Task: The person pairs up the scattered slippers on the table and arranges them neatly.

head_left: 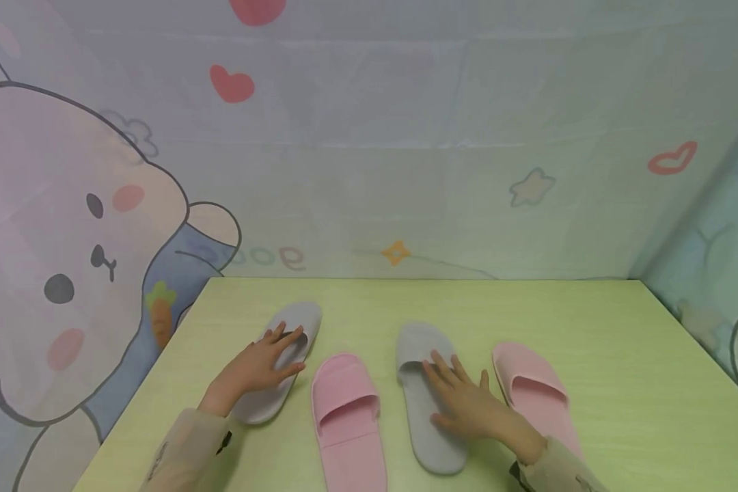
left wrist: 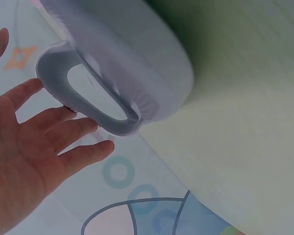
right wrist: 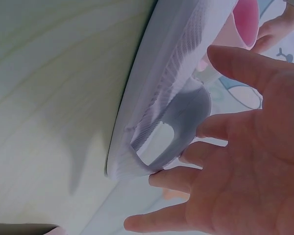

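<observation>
A grey slipper [head_left: 267, 403] lies tilted at the left of the table, its toe pointing away. My left hand [head_left: 255, 369] is over its strap with the fingers spread; in the left wrist view the fingertips are at the edge of the strap [left wrist: 54, 73]. Right of centre is a second grey slipper [head_left: 430, 441]. Over that one is my right hand [head_left: 467, 404], also with spread fingers, its fingertips close by the strap [right wrist: 188, 110]. Whether the fingertips press on either strap is hard to tell. Neither hand grips anything.
Between the grey slippers lies a pink slipper [head_left: 350, 437]. Another pink slipper [head_left: 531, 376] is right of my right hand, partly hidden by the forearm. They all lie on a pale green table [head_left: 627, 355], with a cartoon-printed cloth [head_left: 369, 137] hanging behind it.
</observation>
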A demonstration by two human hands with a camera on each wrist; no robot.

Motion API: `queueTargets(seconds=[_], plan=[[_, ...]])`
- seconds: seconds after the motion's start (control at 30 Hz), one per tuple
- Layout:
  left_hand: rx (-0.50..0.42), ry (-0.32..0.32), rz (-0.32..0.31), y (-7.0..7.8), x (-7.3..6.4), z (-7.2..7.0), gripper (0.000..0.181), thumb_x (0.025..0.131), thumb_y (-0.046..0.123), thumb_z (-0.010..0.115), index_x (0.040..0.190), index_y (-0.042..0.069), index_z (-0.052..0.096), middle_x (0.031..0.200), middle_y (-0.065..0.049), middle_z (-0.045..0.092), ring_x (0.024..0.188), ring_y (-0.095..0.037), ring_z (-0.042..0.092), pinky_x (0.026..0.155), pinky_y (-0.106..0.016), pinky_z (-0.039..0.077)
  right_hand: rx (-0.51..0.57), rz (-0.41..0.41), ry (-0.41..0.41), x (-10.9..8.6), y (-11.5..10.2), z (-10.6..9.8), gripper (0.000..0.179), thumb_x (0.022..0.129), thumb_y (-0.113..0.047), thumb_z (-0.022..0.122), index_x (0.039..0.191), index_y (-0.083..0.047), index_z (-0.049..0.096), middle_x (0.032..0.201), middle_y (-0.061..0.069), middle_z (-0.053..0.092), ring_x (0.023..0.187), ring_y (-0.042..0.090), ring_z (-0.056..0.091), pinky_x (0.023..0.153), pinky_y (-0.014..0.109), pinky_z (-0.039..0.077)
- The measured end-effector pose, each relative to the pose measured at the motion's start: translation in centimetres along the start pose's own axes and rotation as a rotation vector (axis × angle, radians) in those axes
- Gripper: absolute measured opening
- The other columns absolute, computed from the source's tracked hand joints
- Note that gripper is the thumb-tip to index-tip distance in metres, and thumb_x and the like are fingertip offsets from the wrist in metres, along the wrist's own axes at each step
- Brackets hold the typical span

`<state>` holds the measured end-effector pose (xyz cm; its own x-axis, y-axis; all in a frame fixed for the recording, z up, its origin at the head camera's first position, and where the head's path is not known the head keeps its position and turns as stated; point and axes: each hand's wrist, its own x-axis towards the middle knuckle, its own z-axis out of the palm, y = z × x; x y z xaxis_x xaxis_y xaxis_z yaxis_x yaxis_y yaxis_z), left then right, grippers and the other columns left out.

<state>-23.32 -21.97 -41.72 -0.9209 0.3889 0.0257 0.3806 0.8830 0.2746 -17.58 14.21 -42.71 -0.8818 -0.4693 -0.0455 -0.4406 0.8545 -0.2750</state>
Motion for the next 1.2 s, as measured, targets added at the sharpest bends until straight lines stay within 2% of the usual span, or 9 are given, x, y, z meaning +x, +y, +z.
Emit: queueTargets(seconds=[0.23, 0.43, 0.77, 1.2], plan=[[-0.025, -0.015, -0.002, -0.2, 0.7, -0.1, 0.065, 0.086, 0.047, 0.05, 0.139, 0.014, 0.033, 0.142, -0.027, 0.025, 0.121, -0.054, 0.029, 0.093, -0.065, 0.028, 0.011, 0.008, -0.012, 0.5, 0.1, -0.2, 0.076, 0.082, -0.033, 0.06, 0.142, -0.008, 0.02, 0.15, 0.015, 0.011, 0.133, 0.045, 0.013, 0.088, 0.076, 0.01], [-0.025, -0.012, -0.002, -0.4, 1.1, 0.1, 0.066, 0.086, 0.049, 0.05, 0.139, 0.015, 0.033, 0.142, -0.026, 0.025, 0.121, -0.053, 0.031, 0.094, -0.061, 0.032, 0.019, 0.001, -0.019, 1.0, 0.0, -0.4, 0.075, 0.082, -0.032, 0.061, 0.141, -0.007, 0.022, 0.149, 0.016, 0.012, 0.133, 0.046, 0.014, 0.088, 0.077, 0.011], [-0.06, -0.035, -0.019, 0.1, 2.3, -0.4, 0.065, 0.086, 0.049, 0.05, 0.139, 0.015, 0.033, 0.142, -0.027, 0.025, 0.124, -0.052, 0.027, 0.094, -0.061, 0.032, 0.011, 0.017, -0.03, 1.8, 0.5, -0.5, 0.076, 0.082, -0.031, 0.061, 0.142, -0.008, 0.021, 0.15, 0.015, 0.012, 0.133, 0.045, 0.013, 0.088, 0.077, 0.01], [-0.013, -0.013, -0.015, 0.4, 3.6, -0.2, 0.065, 0.085, 0.051, 0.05, 0.138, 0.016, 0.035, 0.141, -0.026, 0.028, 0.123, -0.051, 0.031, 0.09, -0.06, 0.036, -0.018, 0.011, -0.012, 2.3, 0.5, -0.7, 0.076, 0.081, -0.028, 0.063, 0.142, -0.007, 0.021, 0.149, 0.017, 0.013, 0.132, 0.047, 0.015, 0.087, 0.077, 0.013]])
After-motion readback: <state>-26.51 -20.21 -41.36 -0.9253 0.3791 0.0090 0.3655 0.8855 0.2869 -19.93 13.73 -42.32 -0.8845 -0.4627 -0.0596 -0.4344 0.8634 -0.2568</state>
